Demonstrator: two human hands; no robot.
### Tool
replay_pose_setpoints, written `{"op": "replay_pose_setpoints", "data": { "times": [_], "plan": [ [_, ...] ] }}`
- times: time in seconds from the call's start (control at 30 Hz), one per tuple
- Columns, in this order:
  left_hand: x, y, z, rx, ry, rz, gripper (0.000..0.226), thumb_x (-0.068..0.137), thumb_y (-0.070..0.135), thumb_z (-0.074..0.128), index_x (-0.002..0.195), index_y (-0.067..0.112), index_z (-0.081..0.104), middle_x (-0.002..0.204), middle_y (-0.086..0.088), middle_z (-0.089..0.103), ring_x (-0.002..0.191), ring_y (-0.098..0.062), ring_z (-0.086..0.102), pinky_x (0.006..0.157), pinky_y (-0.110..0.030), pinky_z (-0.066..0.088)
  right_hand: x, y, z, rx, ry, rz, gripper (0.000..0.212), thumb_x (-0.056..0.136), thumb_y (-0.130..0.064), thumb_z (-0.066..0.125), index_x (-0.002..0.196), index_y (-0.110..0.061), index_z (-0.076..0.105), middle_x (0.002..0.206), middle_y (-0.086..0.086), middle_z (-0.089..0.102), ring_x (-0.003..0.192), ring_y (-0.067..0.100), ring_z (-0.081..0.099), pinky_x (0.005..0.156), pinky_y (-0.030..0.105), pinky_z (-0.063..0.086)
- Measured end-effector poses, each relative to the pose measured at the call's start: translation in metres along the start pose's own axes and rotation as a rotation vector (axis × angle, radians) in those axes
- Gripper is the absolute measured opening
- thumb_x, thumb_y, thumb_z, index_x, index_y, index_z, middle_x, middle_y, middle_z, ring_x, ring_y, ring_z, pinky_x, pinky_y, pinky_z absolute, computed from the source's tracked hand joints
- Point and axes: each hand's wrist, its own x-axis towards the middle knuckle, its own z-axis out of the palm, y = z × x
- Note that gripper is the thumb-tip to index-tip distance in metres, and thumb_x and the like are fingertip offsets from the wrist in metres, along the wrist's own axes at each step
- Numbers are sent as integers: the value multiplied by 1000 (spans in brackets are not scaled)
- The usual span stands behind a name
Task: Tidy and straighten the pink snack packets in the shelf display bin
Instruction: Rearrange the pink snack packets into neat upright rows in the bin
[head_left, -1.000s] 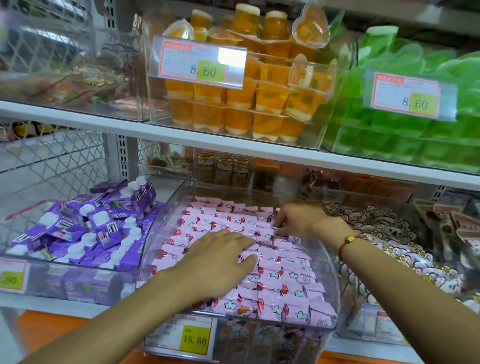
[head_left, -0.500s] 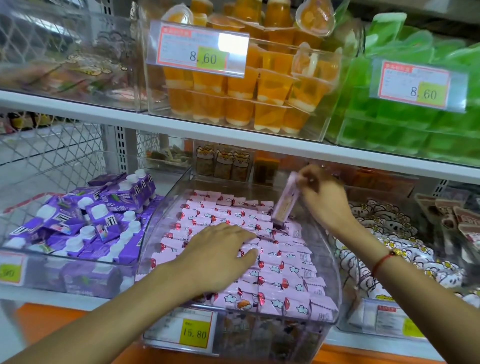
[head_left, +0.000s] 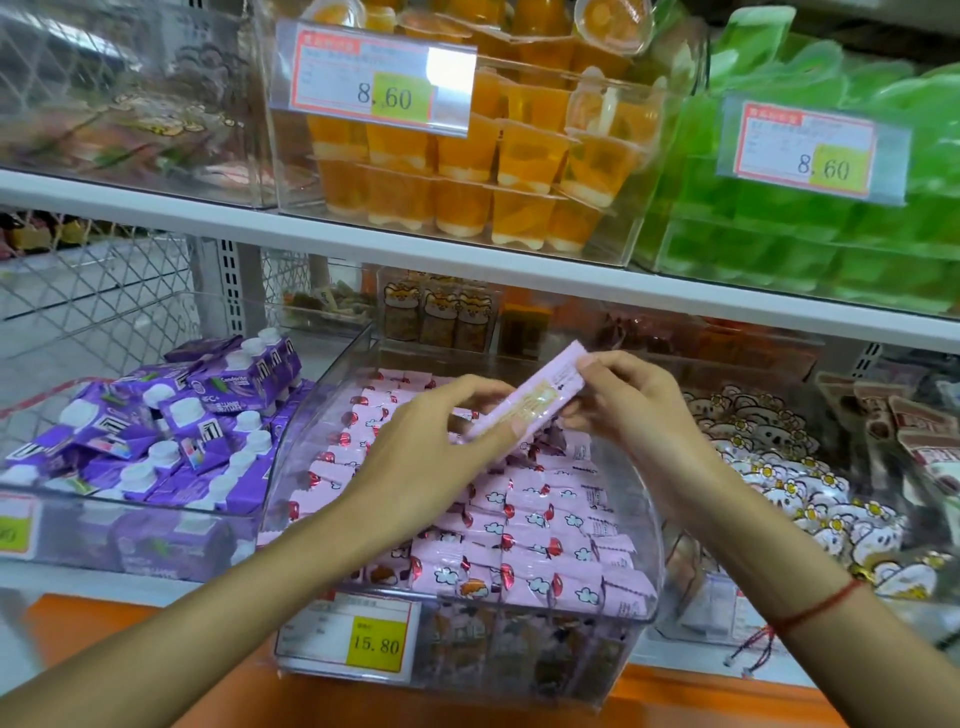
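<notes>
Tilted pink packet (head_left: 530, 402) above filled bin (head_left: 647, 525)

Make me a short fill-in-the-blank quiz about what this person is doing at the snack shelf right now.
1. Both hands, the left hand and the right hand, hold one long pink snack packet above the clear plastic display bin of ____ packets.
2. The yellow price tag on that bin reads ____.
3. The cartons in the bin to the left are ____ in colour.
4. A thin ____ string bracelet circles the right wrist.

Missing words: pink; 15.80; purple; red
</notes>
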Motion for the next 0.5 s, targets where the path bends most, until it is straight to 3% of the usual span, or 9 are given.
{"op": "replay_pose_setpoints", "data": {
  "times": [0.07,0.17,0.23,0.3,0.37,0.43,0.5],
  "plan": [
    [4,-2,-2,-187,33,-92,19,90,29,60,108,36,63,98,19,69,78,8,62,61,-11,49,-2,-2,-4,-169,25,-99,22,96,-12,51,117,-9,55,101,8,65,80,11,63,73,25,56],
    [6,1,-3,-429,66,-324,13,89,29,62,100,28,70,67,16,70,56,-1,61,46,-13,45,-11,-2,-9,-730,-109,-526,58,83,-6,64,134,-22,42,130,-1,49,119,12,44,100,31,39],
    [5,0,-1,-431,42,-362,13,85,32,66,95,26,73,58,16,66,55,-5,62,48,-18,51,-18,1,-5,-1044,-248,-718,70,75,-13,70,137,-29,40,137,-5,41,128,13,30,102,31,27],
    [3,3,3,-388,0,-340,13,84,38,65,87,30,75,60,15,67,57,-3,65,56,-23,55,-20,6,-1,-1212,-241,-823,59,76,-22,70,131,-29,50,131,-3,47,123,17,36,96,32,31],
    [3,7,6,-376,-16,-350,24,88,46,57,81,32,75,72,9,72,66,-7,68,63,-29,56,-18,7,-1,-1206,-167,-862,46,77,-22,72,122,-24,60,114,0,55,106,22,47,82,35,42],
    [3,10,6,-413,-9,-408,40,94,51,43,79,29,73,77,8,74,71,-7,70,68,-31,54,-13,7,-4,-1072,-97,-799,39,79,-20,70,118,-23,63,104,-3,56,94,17,51,72,31,42],
    [2,7,6,-232,-11,-319,46,96,56,32,91,32,71,93,11,74,85,-8,68,83,-34,50,-5,8,-10,-841,-34,-658,32,83,-22,69,113,-22,62,99,-8,60,83,10,55,67,25,43]
  ]
}}
